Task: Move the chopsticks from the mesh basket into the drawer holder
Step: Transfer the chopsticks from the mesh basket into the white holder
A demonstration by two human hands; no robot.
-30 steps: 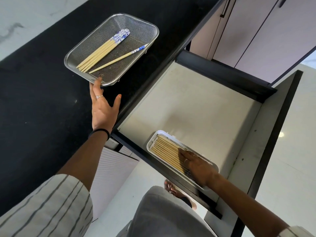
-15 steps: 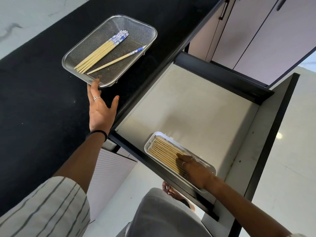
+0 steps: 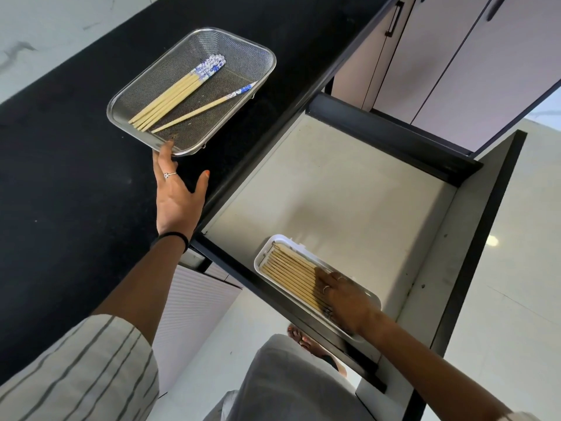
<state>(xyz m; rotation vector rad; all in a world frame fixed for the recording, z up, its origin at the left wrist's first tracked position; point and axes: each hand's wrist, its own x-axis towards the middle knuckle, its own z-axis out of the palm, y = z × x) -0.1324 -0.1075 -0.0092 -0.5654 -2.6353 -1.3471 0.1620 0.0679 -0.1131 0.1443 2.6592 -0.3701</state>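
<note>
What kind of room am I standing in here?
Most likely a home kitchen: a black countertop holding a mesh basket of chopsticks, an open drawer below it, and cabinet doors with handles behind.

single head view, looking steeply down, close over counter and drawer
</note>
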